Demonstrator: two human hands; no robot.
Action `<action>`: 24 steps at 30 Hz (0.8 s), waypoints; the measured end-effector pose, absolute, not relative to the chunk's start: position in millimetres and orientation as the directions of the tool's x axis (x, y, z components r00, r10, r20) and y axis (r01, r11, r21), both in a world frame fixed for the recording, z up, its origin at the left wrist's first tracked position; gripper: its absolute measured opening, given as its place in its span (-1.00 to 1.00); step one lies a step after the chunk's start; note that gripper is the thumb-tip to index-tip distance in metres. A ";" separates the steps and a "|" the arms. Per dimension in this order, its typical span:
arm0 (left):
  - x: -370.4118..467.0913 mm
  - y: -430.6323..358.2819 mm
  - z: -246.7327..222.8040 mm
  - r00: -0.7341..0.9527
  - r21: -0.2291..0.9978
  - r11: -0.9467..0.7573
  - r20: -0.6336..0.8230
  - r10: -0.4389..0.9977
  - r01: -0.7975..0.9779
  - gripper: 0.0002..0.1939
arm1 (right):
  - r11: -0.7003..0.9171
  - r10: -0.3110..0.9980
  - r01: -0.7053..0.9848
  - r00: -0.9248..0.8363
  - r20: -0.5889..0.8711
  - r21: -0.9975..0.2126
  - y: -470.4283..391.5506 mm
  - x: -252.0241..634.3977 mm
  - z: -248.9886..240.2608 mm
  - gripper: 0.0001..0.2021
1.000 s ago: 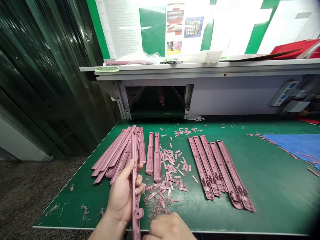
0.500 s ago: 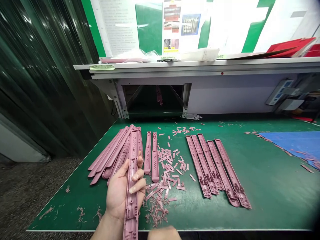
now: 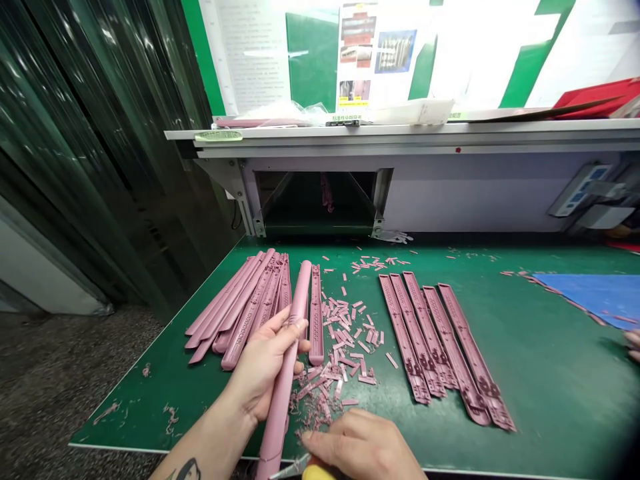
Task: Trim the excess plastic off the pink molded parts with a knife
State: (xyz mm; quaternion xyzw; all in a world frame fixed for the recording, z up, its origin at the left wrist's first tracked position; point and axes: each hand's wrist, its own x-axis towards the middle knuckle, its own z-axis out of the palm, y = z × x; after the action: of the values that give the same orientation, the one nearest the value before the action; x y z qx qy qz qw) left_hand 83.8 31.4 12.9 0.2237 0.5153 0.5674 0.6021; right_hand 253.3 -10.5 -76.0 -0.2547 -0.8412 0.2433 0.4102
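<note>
My left hand is wrapped round a long pink plastic strip, its smooth rounded side up and its far end raised over the table. Low in the view, my right hand grips a yellow-handled knife. The knife's metal blade lies close to the near end of the strip; whether they touch I cannot tell. Left of my left hand is a fanned pile of similar pink strips. One more strip lies just beyond the held one.
Small pink offcuts and curly shavings litter the green table. Several pink strips lie in a row to the right. A blue sheet and another person's hand are at the right. A shelf spans the back.
The held strip has been turned from its ribbed hollow side to its smooth side. My right hand has risen further into view, showing the knife. Another person's hand has appeared at the right edge.
</note>
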 end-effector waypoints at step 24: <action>135.0 7.3 10.2 -0.234 0.994 0.100 -0.089 0.968 0.039 -0.46 | -0.160 0.961 -0.565 -0.275 0.002 -0.809 23.2 247.3 -59.1 -0.58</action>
State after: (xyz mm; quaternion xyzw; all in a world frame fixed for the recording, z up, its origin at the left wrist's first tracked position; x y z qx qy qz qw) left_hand 135.0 7.3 10.2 0.4263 0.5908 0.5178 0.4485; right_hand 247.3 23.2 -59.1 -0.2726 -0.3631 0.7111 0.5368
